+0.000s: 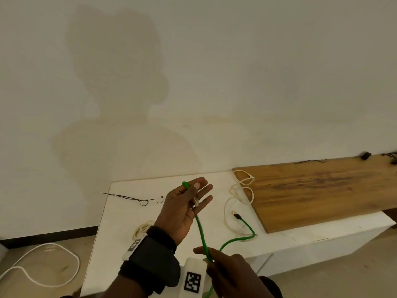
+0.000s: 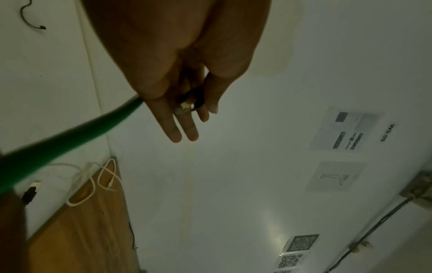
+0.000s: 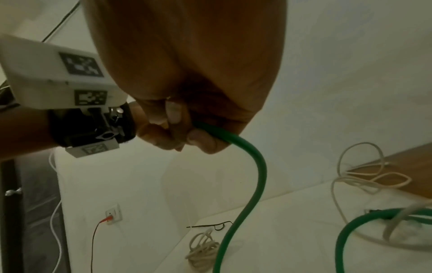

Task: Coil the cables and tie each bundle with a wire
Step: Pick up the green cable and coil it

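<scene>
While a green cable [image 1: 202,231] hangs between two raised hands, the winding of its first loops is only starting.

Step in hand: coiling the green cable; no full loop shows around either hand yet, so this bundle looks barely begun.

Left hand [image 1: 184,208]: centre of the head view, palm up, fingers nearly straight; the thumb pins the cable's end across the palm, with a pale plug beside it.

Right hand [image 1: 225,267]: lower centre of the head view, fingers curled round the cable further along its length; the right wrist view shows it gripped firmly.

Where the cable lies: from the right hand it drops to the white table [image 1: 120,229], curves toward the right of the frame and ends in a dark plug [image 1: 236,215] near the wooden board [image 1: 322,190].

Next move: judged from this, the right hand must carry slack up and lay it over the left palm, which has to close enough to keep each turn.

Around: a black tie wire [image 1: 133,198] lies at the table's upper left, well apart from both hands; a cream cable bundle [image 1: 142,230] sits just beyond the left wrist.

In the way: a loose cream cable [image 1: 240,194] sprawls over the board's edge, close to the green cable's far end, and may snag as slack is drawn in.
</scene>
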### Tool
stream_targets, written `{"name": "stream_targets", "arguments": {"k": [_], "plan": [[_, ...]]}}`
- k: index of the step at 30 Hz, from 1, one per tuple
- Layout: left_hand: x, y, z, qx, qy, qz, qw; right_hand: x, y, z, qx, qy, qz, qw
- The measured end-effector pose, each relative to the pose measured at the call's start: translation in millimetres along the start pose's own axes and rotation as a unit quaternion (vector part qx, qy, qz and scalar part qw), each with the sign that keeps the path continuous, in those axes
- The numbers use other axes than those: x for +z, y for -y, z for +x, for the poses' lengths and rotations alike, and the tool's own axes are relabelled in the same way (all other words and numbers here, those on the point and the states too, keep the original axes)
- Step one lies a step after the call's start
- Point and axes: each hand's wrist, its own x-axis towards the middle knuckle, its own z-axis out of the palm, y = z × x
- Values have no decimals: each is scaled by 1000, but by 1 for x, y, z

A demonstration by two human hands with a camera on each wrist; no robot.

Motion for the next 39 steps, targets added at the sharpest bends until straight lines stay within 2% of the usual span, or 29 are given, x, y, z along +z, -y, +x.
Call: {"name": "stream_targets", "arguments": {"k": [4, 7, 10, 14, 18, 21, 26, 31, 35, 39], "plan": [[-6, -4, -4, 21, 13, 135, 991, -9, 13, 0, -37, -22, -9, 999], [-16, -4, -8, 24, 16, 236, 971, -17, 24, -3, -54, -26, -24, 998], [-27, -1, -11, 24, 30, 306, 951, -25, 30, -8, -82, -65, -25, 994], [-33, 6, -19, -7, 93, 392, 915, -40, 39, -13, -112, -94, -24, 989], [-22, 13, -33, -32, 150, 435, 887, -58, 47, -9, -154, -159, -40, 974], [-15, 20, -45, -74, 189, 405, 891, -75, 48, -1, -172, -194, -44, 965], [-4, 21, -59, -125, 235, 254, 930, -101, 47, 11, -177, -213, -29, 961], [15, 14, -66, -146, 275, 196, 930, -112, 31, 32, -143, -217, 17, 966], [25, 8, -69, -129, 293, 150, 935, -94, 15, 42, -109, -220, 78, 966], [38, 1, -66, -55, 280, 63, 956, -67, 9, 42, -70, -196, 188, 960]]}}
